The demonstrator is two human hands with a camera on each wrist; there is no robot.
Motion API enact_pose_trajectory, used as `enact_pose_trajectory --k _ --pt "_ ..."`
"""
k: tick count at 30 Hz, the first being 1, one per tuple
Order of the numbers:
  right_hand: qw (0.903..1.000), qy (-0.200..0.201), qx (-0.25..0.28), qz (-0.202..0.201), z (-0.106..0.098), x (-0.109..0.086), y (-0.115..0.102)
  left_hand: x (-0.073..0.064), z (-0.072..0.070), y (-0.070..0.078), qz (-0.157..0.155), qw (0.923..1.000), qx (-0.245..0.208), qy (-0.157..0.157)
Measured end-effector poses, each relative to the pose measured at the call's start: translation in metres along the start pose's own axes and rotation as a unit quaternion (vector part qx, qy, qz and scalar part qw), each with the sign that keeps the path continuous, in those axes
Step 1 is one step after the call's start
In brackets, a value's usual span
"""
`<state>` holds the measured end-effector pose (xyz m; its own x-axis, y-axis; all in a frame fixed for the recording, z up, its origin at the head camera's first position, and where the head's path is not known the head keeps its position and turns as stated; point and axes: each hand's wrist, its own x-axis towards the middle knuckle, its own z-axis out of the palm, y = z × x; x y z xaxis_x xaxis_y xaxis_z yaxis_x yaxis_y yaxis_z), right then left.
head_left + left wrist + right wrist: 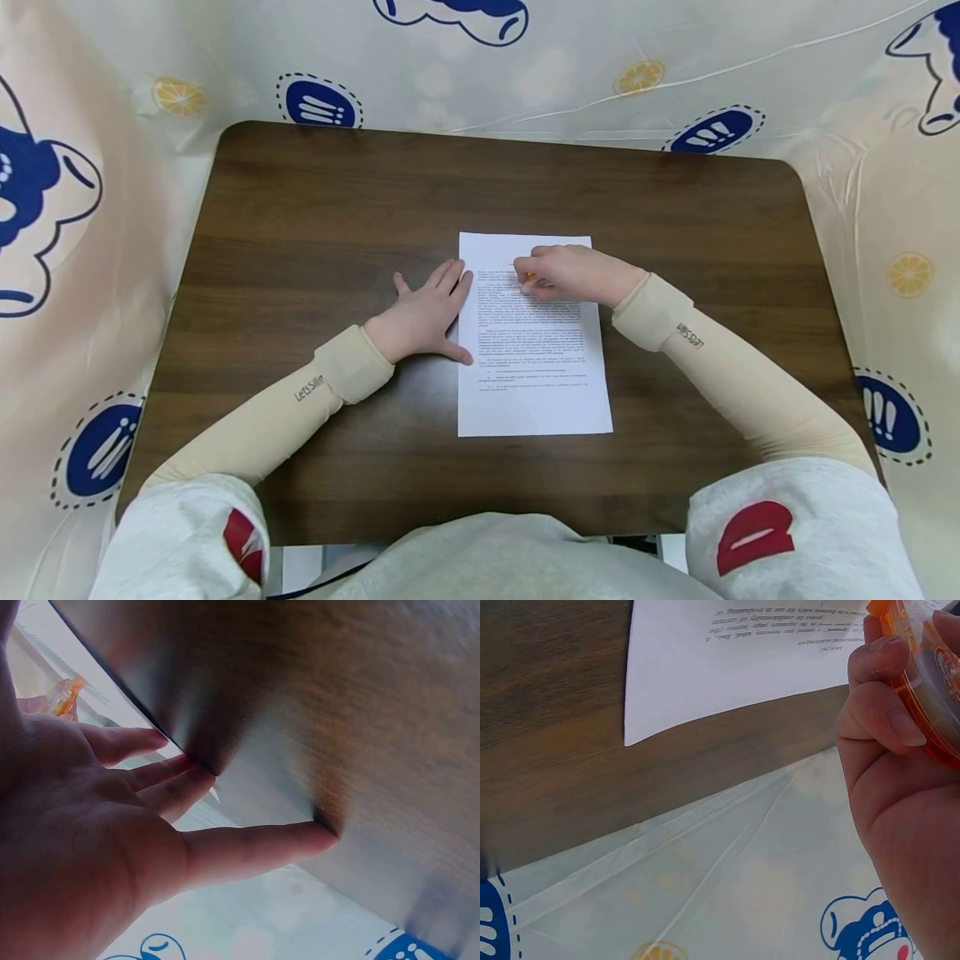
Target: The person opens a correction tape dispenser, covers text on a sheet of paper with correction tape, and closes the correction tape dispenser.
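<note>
A white sheet of printed paper (532, 414) lies flat on the brown wooden table (337, 200). My left hand (422, 317) is spread beside it, with fingertips and thumb tip at the sheet's left edge. In the left wrist view its fingers look straight, their tips touching the surface. Over the upper lines of text, my right hand (576, 273) pinches an orange and clear plastic correction tape dispenser (934, 696) between thumb and curled fingers. From the head view the hand hides most of the dispenser, and I cannot tell whether its tip touches the paper.
A pale curtain (480, 83) with blue cartoon prints and orange slices hangs behind the table and along both sides. Cream arm sleeves (247, 433) cover both forearms. The person's grey top is at the table's near edge.
</note>
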<state>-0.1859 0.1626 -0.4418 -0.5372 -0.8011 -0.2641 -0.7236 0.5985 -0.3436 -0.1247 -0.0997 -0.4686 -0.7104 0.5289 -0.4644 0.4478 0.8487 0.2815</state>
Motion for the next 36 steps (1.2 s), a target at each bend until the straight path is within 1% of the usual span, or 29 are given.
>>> enact_pose_trajectory --k 7,17,24,27,32,36 --pt "0.9999 0.007 0.011 -0.001 0.0 -0.006 0.002 -0.001 -0.001 0.0 -0.001 1.0 -0.003 -0.001" --pt "0.9999 0.013 0.001 0.0 0.001 -0.011 0.004 0.0 -0.001 0.001 0.002 1.0 0.002 0.001" --pt "0.9999 0.01 0.006 0.012 0.0 -0.012 0.002 -0.001 -0.001 0.001 0.002 1.0 0.006 0.0" --pt "0.9997 0.015 0.018 0.009 0.0 -0.012 0.002 -0.001 -0.001 0.001 0.0 1.0 0.006 -0.001" --pt "0.9982 0.026 0.053 0.011 0.003 -0.01 0.003 -0.002 0.0 0.001 0.0 1.0 0.001 -0.001" --pt "0.9979 0.035 0.054 0.007 0.005 -0.009 0.003 -0.002 -0.001 0.001 0.0 1.0 -0.001 0.001"
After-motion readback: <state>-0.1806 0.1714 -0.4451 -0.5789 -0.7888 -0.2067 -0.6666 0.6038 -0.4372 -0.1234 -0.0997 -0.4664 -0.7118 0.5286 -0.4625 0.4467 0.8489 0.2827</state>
